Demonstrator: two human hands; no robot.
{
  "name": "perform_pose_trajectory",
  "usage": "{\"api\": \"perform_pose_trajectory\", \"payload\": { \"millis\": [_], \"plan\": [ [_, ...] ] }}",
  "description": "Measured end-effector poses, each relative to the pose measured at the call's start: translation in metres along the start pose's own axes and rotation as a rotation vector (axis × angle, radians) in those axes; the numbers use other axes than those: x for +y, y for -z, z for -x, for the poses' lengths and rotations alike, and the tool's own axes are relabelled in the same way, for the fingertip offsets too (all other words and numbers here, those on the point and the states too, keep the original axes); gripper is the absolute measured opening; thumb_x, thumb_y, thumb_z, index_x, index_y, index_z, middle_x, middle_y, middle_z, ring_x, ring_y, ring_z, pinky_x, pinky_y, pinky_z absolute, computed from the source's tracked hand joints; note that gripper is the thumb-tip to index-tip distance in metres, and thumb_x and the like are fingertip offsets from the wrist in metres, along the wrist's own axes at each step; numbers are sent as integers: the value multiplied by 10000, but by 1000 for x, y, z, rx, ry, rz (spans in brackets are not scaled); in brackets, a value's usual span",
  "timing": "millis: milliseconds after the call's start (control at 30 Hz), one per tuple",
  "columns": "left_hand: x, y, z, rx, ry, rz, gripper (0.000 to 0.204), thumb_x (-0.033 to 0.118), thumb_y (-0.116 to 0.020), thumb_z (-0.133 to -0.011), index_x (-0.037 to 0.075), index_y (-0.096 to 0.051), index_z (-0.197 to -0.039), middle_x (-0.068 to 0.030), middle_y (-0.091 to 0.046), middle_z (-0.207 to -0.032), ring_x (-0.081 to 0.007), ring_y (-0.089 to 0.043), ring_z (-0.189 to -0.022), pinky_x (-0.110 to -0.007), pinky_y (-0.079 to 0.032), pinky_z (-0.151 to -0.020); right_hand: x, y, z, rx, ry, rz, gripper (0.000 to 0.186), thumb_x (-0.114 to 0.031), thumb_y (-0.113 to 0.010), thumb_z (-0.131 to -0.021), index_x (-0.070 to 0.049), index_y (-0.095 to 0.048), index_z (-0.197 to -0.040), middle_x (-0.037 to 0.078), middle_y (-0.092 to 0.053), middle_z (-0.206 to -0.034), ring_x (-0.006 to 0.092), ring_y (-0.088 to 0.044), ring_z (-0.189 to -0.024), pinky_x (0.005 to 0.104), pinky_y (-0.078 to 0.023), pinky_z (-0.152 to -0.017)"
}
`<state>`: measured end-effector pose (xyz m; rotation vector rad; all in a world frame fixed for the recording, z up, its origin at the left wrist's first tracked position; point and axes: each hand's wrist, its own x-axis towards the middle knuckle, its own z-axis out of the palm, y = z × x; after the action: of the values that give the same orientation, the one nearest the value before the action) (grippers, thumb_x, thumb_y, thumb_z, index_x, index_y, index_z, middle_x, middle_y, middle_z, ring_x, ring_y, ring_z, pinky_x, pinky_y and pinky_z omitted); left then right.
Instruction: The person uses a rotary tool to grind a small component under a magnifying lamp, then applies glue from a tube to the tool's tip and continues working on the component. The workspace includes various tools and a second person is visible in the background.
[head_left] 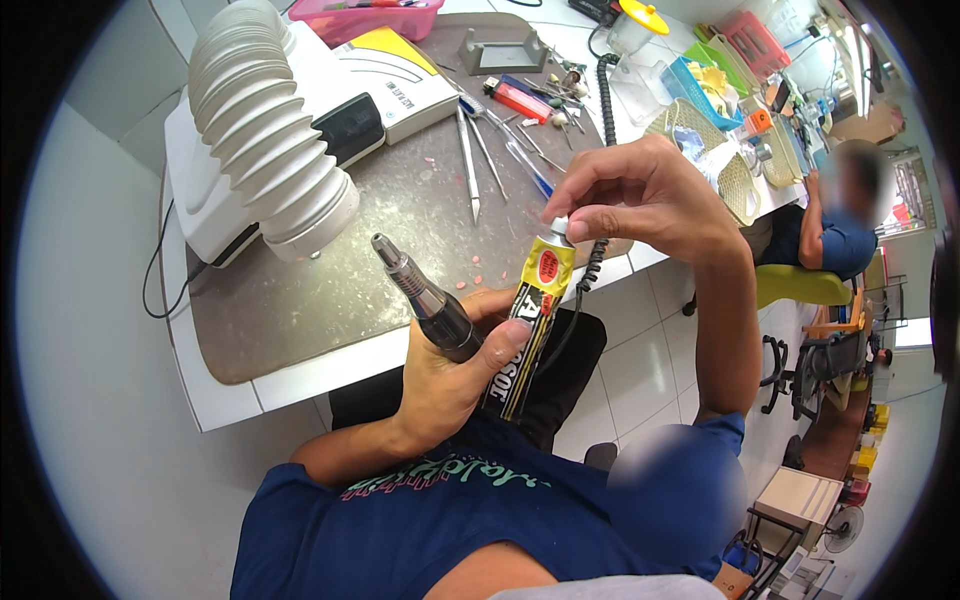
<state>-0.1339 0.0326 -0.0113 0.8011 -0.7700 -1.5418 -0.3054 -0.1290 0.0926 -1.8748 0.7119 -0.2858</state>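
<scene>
My left hand point(440, 385) is closed around two things at once. One is a black and yellow squeeze tube point(540, 285), tilted with its neck up and my thumb pressed on its side. The other is a rotary tool handpiece point(443, 320) with a black grip and a metal nose pointing up to the left. At the tube's top, the thumb and fingers of my right hand point(655, 200) pinch its small white cap point(560, 226). Whether the cap is loose from the neck I cannot tell. A coiled black cord point(594, 265) hangs just behind the tube.
A white ribbed hose point(262, 120) arches over the bench mat point(290, 310) at the left. Beyond are a white and yellow box point(405, 90), a grey stand point(500, 52), a red lighter point(520, 100) and several thin metal tools point(468, 165). A seated person point(845, 225) works farther right.
</scene>
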Motion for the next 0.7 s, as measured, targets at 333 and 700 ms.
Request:
{"api": "perform_pose_trajectory", "payload": {
  "millis": [333,700],
  "plan": [
    [-1,-2,-3,0,-46,-64,314,117,-681,-925,-34,-632,-1196,-36,-641,-978,-77,-588,-851,-226,-471,-764,-6,0,0,-55,-40,48,317,-313,-641,-949,0,-635,-897,8,-596,-737,82,-560,-690,241,-465,-620],
    [-7,0,-3,3,-92,-160,316,150,-694,-921,-25,-646,-1180,-28,-640,-949,-71,-581,-815,-224,-465,-732,0,-14,1,35,183,480,435,-365,-506,-1009,7,-575,-795,155,-430,-578,287,-403,-521,401,-361,-519]
  ]
}}
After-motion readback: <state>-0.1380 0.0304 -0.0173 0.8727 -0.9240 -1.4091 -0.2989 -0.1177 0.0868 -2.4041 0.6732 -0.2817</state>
